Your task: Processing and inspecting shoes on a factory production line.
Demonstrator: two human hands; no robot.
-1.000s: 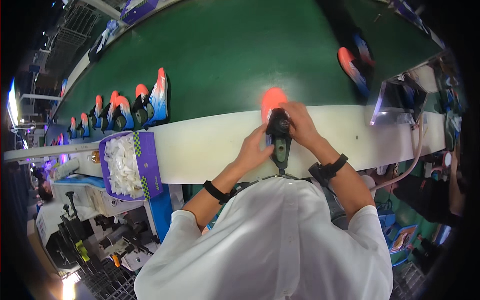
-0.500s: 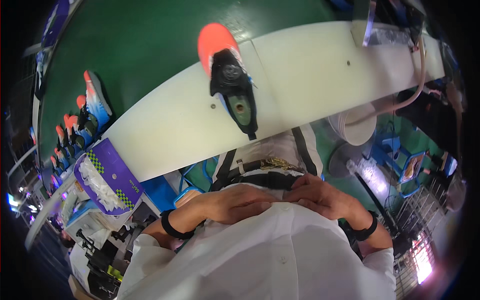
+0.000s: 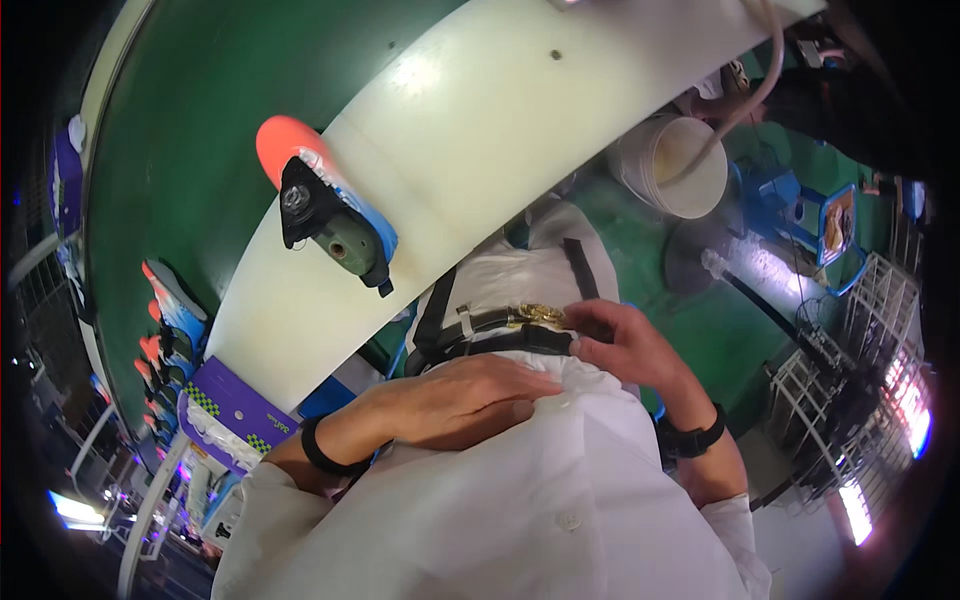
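My left hand [image 3: 465, 400] lies flat across the white shirt [image 3: 500, 480] at my waist, its fingers stretched out and holding nothing. At the right end of the belt, my right hand [image 3: 630, 345] has its thumb and fingers apart, with the fingertips close to the gold-coloured buckle [image 3: 536, 313]. Nothing shows in its grasp. A shoe with a coral toe, black tongue and blue-and-white side [image 3: 372, 218] rests on the white tabletop [image 3: 470, 130], beyond both hands. It is unlaced-looking and open at the top, with a greenish insole visible inside.
More coral-and-blue shoes [image 3: 180, 315] stand in a row at the left. A purple box [image 3: 235, 400] with white wrapping sits by the table's left end. At the right are a white bucket [image 3: 700, 170] with a hose [image 3: 745, 105], a blue stool [image 3: 770, 200] and a wire rack [image 3: 890, 300].
My view has turned, so the table and shoe appear tilted and shifted left. My right hand has drawn away from my left, its fingers spreading. My left hand stays on the shirt.
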